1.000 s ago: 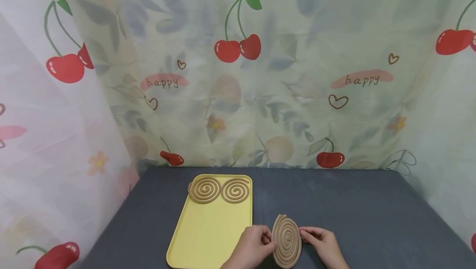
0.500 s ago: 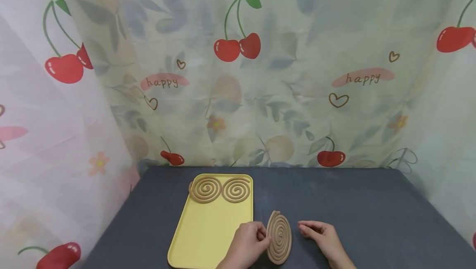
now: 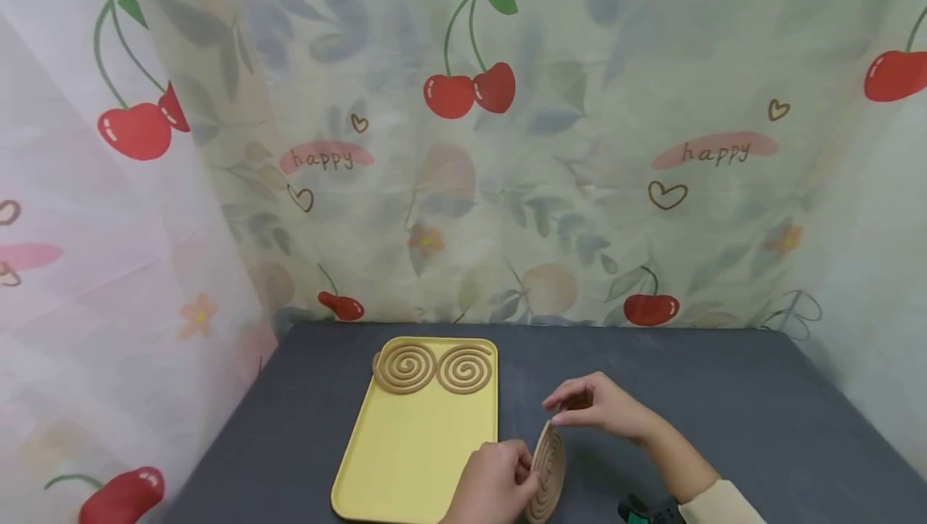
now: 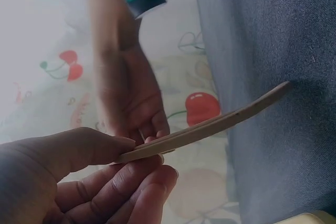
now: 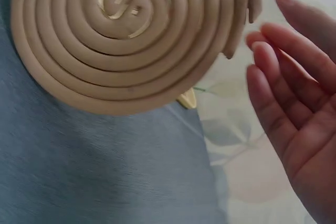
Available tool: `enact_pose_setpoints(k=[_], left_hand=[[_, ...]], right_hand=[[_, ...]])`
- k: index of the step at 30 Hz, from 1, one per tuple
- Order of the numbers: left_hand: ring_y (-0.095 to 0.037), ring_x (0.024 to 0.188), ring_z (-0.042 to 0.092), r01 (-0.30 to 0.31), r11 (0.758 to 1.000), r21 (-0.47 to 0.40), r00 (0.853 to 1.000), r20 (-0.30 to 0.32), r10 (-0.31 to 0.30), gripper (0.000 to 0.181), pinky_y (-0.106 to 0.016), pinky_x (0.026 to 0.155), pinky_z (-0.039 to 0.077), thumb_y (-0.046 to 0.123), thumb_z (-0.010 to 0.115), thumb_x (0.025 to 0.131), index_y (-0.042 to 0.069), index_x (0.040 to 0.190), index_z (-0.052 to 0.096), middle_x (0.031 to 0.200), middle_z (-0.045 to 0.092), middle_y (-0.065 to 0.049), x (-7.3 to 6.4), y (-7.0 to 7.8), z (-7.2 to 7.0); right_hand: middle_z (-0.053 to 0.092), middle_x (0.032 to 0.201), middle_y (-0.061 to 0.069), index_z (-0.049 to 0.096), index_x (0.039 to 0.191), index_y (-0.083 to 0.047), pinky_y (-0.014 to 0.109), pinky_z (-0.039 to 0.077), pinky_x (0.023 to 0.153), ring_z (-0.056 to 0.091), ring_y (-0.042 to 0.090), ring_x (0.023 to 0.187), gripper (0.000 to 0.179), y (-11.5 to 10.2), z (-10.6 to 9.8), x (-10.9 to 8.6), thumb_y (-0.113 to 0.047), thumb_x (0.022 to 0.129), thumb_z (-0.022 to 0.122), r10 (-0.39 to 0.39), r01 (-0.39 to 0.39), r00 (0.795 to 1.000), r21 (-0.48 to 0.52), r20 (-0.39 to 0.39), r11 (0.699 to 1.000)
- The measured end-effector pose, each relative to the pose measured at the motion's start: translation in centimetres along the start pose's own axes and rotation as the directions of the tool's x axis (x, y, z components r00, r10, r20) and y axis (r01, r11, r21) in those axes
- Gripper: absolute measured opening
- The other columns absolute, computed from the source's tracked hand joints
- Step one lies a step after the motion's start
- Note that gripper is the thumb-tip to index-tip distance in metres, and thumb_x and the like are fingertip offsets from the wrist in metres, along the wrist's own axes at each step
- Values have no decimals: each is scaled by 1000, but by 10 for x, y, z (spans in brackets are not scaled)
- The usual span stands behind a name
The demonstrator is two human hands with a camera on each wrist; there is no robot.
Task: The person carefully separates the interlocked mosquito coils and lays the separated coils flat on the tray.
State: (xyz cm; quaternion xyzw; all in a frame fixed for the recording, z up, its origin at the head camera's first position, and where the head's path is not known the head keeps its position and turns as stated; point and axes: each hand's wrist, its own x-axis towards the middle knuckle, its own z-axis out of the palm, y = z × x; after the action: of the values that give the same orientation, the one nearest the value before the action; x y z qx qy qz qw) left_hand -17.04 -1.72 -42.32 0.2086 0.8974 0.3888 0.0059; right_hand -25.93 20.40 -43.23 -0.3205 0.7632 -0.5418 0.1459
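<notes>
My left hand (image 3: 492, 482) pinches a brown mosquito coil (image 3: 550, 472) by its left edge and holds it upright over the table, right of the tray. The coil appears edge-on in the left wrist view, thumb on one side and fingertips on the other. In the right wrist view its face shows tightly nested rings and two stepped ends. My right hand (image 3: 604, 410) hovers by the top edge of this coil, thumb and fingers spread; the right wrist view shows a gap between fingertips and coil. Two more mosquito coils, one left (image 3: 405, 369) and one right (image 3: 465, 370), lie side by side at the tray's far end.
The yellow tray (image 3: 413, 451) lies on the dark table (image 3: 695, 411), left of my hands. The left coil on it overlaps the tray's left rim. Patterned curtains (image 3: 565, 186) enclose the back and sides. A dark and green device (image 3: 648, 511) sits at my right wrist.
My right hand let go of the coil's right edge, then rose to its top edge. The left hand keeps its grip, and the coil has turned more edge-on to the head view.
</notes>
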Motion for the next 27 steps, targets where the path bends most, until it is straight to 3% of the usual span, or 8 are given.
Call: enact_pose_setpoints(k=[3, 8, 11, 18, 27], left_hand=[[1, 47, 48, 1, 1000, 6, 1000, 4, -1, 8, -16, 46, 39, 6, 67, 76, 8, 69, 63, 55, 59, 4, 0, 2, 0], [3, 47, 49, -35, 999, 25, 999, -25, 36, 9, -15, 46, 39, 7, 68, 76, 9, 68, 63, 55, 61, 5, -2, 1, 2], [4, 48, 49, -48, 998, 31, 998, -37, 49, 9, -14, 46, 38, 7, 68, 76, 9, 68, 63, 56, 61, 5, -2, 0, 3], [5, 47, 47, -52, 997, 54, 998, -40, 54, 9, -14, 46, 37, 7, 68, 75, 9, 68, 63, 54, 59, 6, -2, -1, 3], [5, 47, 47, -62, 996, 69, 997, -52, 66, 10, -14, 46, 37, 8, 67, 76, 9, 67, 63, 55, 60, 6, -2, -1, 4]], right_hand=[[67, 99, 21, 66, 105, 4, 28, 55, 69, 64, 6, 79, 25, -6, -4, 7, -13, 86, 65, -32, 34, 994, -19, 103, 999], [66, 93, 26, 66, 100, 6, 24, 53, 64, 60, 1, 71, 25, -10, -4, 12, -12, 83, 68, -37, 44, 982, -38, 186, 998], [67, 89, 22, 66, 98, 7, 21, 52, 62, 58, 0, 69, 25, -9, -4, 13, -12, 83, 69, -28, 38, 978, -45, 205, 998], [67, 85, -3, 67, 92, 5, 24, 53, 65, 60, 0, 71, 22, -4, -6, 14, -16, 83, 69, -33, 49, 976, -70, 213, 996], [67, 86, 3, 67, 91, 3, 26, 54, 65, 61, 1, 72, 21, -3, -7, 13, -16, 83, 69, -51, 68, 975, -73, 216, 995]])
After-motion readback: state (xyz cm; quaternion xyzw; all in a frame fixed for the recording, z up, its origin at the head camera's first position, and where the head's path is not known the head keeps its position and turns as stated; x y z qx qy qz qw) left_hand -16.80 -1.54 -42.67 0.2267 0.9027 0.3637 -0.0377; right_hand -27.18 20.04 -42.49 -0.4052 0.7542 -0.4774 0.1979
